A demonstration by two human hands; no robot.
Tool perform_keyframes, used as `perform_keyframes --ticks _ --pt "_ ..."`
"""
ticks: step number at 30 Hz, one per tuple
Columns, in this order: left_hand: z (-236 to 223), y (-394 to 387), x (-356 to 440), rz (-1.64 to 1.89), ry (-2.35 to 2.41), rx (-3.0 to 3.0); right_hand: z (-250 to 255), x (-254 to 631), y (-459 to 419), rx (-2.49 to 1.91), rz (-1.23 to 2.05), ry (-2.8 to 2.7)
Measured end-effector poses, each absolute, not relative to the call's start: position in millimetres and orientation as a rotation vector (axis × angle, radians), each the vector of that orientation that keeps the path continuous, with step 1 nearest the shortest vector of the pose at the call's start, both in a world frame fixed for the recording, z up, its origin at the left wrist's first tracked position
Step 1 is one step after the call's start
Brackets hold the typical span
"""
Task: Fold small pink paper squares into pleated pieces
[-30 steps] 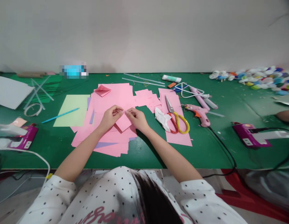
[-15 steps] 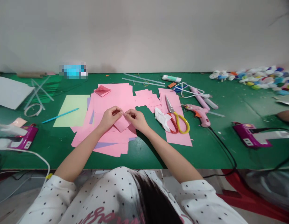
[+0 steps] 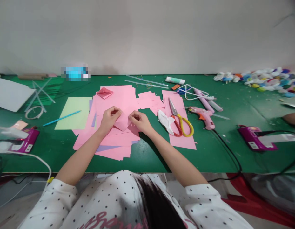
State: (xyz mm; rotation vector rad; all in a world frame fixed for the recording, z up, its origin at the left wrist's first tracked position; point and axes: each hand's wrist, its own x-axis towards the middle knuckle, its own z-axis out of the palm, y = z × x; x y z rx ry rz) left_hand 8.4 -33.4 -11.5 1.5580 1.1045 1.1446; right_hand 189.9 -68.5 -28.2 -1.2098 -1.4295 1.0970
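Between my hands is a small square of pink paper [image 3: 124,122], raised over a pile of larger pink sheets [image 3: 116,98]. My left hand [image 3: 110,119] pinches the square's left side between thumb and fingers. At its right side, my right hand [image 3: 138,121] has thumb and forefinger pinched on the edge. A folded pink paper piece [image 3: 104,93] lies on the back left of the pile. Small pink paper squares [image 3: 149,100] are spread just beyond my right hand.
Scissors [image 3: 178,119] and a white crumpled tissue [image 3: 165,122] lie on a pink strip at right. Farther right is a pink glue gun [image 3: 203,117] with its black cord. At left, a blue pencil [image 3: 61,118] rests across pale green paper [image 3: 73,108]. Purple power strips [image 3: 254,138] flank the workspace.
My hands have moved apart from each other, the left one a little to the left. The pink square between them now shows more of its surface.
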Motion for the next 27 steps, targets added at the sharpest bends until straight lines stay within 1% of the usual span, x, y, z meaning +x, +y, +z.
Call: perform_keyframes --ticks 3,8,11,19,27 --pt "-12 -32 7 1.117 1.091 1.598 -28 190 -68 -1.182 1.141 -1.392" --pt "-6 -38 6 0.909 0.995 1.711 -27 189 -67 -1.188 1.012 -1.384" --pt "-1 -43 8 0.859 0.996 1.766 -25 187 -68 -1.202 1.018 -1.398" --pt "-3 -43 17 0.903 1.043 1.775 -23 187 -66 -1.219 1.028 -1.427" --pt "-3 -35 6 1.063 1.072 1.733 -25 193 -67 -1.166 1.104 -1.377"
